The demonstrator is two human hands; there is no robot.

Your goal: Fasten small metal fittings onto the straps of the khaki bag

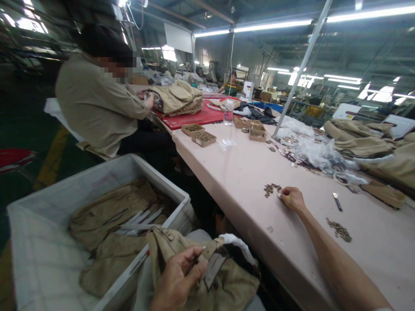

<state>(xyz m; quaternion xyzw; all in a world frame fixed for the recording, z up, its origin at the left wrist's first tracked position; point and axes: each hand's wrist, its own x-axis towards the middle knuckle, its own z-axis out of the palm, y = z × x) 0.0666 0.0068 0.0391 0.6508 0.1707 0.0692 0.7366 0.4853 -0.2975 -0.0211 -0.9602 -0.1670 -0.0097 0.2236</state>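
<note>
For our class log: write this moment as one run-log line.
left hand: grips khaki garment | right hand: fingertips at small metal pieces | pink table

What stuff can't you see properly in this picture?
Head view:
- Small metal pieces by the right hand: too small to identify.
- Khaki garment in the left hand: cut off by the bottom edge.
- Left fingers: tips hidden in the fabric.

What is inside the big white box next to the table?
The white bin holds crumpled tan garments with pale strips lying on top. Whatever is underneath them is covered, and the bin's bottom cannot be seen.
</note>
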